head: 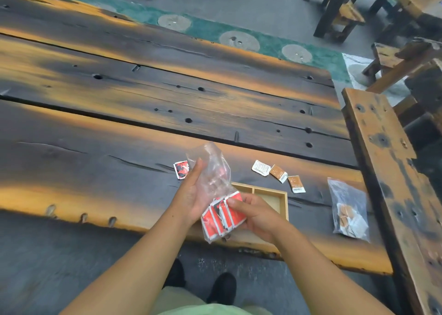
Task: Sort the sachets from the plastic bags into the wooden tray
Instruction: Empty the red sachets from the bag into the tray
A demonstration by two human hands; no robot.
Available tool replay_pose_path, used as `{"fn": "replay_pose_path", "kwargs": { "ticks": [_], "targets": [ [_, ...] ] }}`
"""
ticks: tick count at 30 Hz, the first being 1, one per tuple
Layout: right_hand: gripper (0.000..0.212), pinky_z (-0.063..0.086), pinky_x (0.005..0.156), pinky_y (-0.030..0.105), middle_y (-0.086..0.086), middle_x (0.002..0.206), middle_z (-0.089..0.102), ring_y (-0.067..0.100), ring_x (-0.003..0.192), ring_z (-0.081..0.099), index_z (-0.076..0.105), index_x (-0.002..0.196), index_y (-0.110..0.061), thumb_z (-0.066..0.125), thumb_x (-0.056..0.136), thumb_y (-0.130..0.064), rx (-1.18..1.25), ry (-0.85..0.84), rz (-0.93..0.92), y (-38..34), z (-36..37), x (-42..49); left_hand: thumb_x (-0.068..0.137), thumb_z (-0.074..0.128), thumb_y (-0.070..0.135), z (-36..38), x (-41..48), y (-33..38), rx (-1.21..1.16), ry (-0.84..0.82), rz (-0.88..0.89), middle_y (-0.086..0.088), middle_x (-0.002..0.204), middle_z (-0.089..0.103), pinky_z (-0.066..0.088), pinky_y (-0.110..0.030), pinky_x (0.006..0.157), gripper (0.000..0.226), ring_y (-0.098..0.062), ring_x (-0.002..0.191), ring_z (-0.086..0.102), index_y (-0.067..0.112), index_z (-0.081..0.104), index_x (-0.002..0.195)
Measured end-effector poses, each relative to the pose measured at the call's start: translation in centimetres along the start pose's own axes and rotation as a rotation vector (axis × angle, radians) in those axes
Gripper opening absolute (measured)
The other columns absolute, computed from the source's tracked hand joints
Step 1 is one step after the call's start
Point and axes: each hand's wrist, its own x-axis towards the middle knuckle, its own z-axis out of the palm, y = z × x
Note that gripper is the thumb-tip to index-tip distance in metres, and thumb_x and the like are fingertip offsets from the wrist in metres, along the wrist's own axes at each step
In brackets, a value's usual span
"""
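A person stands at a dark wooden table [119, 128], looking down at both bare hands, which hold one clear plastic bag [211, 171] just above the table's near edge. The left hand [191, 195] grips the empty upper part of the bag, fingers closed round it. The right hand [254, 213] pinches the lower part, where the red sachets [220, 216] are bunched; about four or five show through the plastic, though the exact number is hard to tell. The bag's long axis runs up and away from the person, leaning slightly left. The wooden tray [275, 196] lies directly beneath and just beyond the right hand, partly hidden by it, so the right hand is the nearer one; two compartments are visible and look empty. One loose red sachet [181, 169] lies on the table just left of the bag. Three loose sachets lie beyond and to the right of the tray: one white sachet [261, 167] and two brown sachets [278, 173]. A second bag [349, 209], holding pale sachets, rests further right, well apart from the hands.
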Motion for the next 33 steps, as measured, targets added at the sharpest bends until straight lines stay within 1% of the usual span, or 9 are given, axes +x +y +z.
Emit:
{"fn": "replay_pose_path", "kwargs": {
  "ticks": [6,10,13,15,18,21,24,29,33],
  "targets": [
    [0.037,0.06,0.086,0.038,0.014,0.106,0.075,0.022,0.093,0.072,0.065,0.12,-0.002,0.066,0.094,-0.029,0.044,0.064,0.127,1.0,2.4,-0.2,0.087,0.057,0.061,-3.0,0.0,-0.9,-0.064,0.032,-0.105,-0.017,0.099,0.067,0.042,-0.048,0.1,0.058,-0.033,0.091,0.063,0.01,0.074,0.108],
    [0.038,0.059,0.091,0.043,0.014,0.11,0.075,0.025,0.102,0.072,0.065,0.12,-0.004,0.067,0.094,-0.031,0.028,0.115,0.206,1.4,2.1,-0.7,0.083,0.069,0.056,-4.2,0.8,-2.3,-0.054,0.046,-0.143,-0.018,0.107,0.064,0.037,-0.051,0.107,0.067,-0.034,0.095,0.064,0.009,0.059,0.13],
    [0.036,0.058,0.093,0.047,0.015,0.107,0.076,0.027,0.101,0.073,0.067,0.116,-0.004,0.069,0.093,-0.031,0.032,0.151,0.245,1.4,1.9,-0.6,0.09,0.061,0.051,-4.4,0.9,-3.1,-0.097,0.072,-0.153,-0.017,0.109,0.063,0.037,-0.051,0.108,0.06,-0.033,0.096,0.063,0.01,0.054,0.133],
    [0.036,0.061,0.085,0.042,0.013,0.103,0.077,0.024,0.093,0.074,0.067,0.115,-0.004,0.069,0.093,-0.032,0.028,0.182,0.253,1.4,1.9,-0.4,0.091,0.057,0.054,-4.5,0.9,-3.3,-0.092,0.113,-0.169,-0.018,0.113,0.062,0.033,-0.052,0.112,0.066,-0.035,0.102,0.061,0.008,0.051,0.138],
    [0.04,0.059,0.058,0.027,0.009,0.094,0.079,0.016,0.075,0.074,0.068,0.111,-0.004,0.069,0.091,-0.039,-0.003,0.239,0.263,1.1,2.1,-0.6,0.082,0.062,0.065,-4.4,0.5,-3.5,-0.091,0.133,-0.216,-0.022,0.131,0.057,0.033,-0.054,0.113,0.086,-0.039,0.119,0.056,0.008,0.045,0.145],
    [0.041,0.056,0.052,0.025,0.01,0.095,0.079,0.016,0.072,0.073,0.068,0.109,-0.005,0.07,0.09,-0.041,-0.009,0.281,0.283,1.2,2.7,-0.8,0.07,0.073,0.069,-4.7,0.0,-3.8,-0.123,0.138,-0.303,-0.022,0.148,0.045,0.034,-0.055,0.112,0.1,-0.041,0.133,0.047,0.011,0.044,0.146],
    [0.04,0.056,0.051,0.024,0.01,0.098,0.078,0.017,0.074,0.073,0.069,0.108,-0.006,0.069,0.091,-0.041,-0.017,0.297,0.288,1.3,3.3,-0.7,0.079,0.065,0.067,-4.9,0.1,-3.8,-0.09,0.237,-0.353,-0.021,0.128,0.062,0.051,-0.048,0.096,0.081,-0.038,0.109,0.063,0.012,0.052,0.137],
    [0.035,0.056,0.052,0.026,0.011,0.099,0.078,0.017,0.072,0.074,0.069,0.106,-0.007,0.068,0.092,-0.039,-0.006,0.327,0.286,1.1,3.9,-0.3,0.09,0.054,0.06,-4.9,0.2,-3.5,-0.145,0.219,-0.356,-0.022,0.097,0.071,0.051,-0.049,0.087,0.065,-0.038,0.087,0.069,0.007,0.055,0.129],
    [0.035,0.054,0.048,0.024,0.011,0.092,0.078,0.019,0.07,0.074,0.067,0.107,-0.005,0.068,0.093,-0.037,0.0,0.356,0.292,1.1,4.6,-0.1,0.089,0.058,0.057,-5.2,0.0,-3.3,-0.149,0.249,-0.369,-0.023,0.096,0.073,0.052,-0.05,0.086,0.06,-0.038,0.088,0.069,0.009,0.058,0.125]
  ]
}}
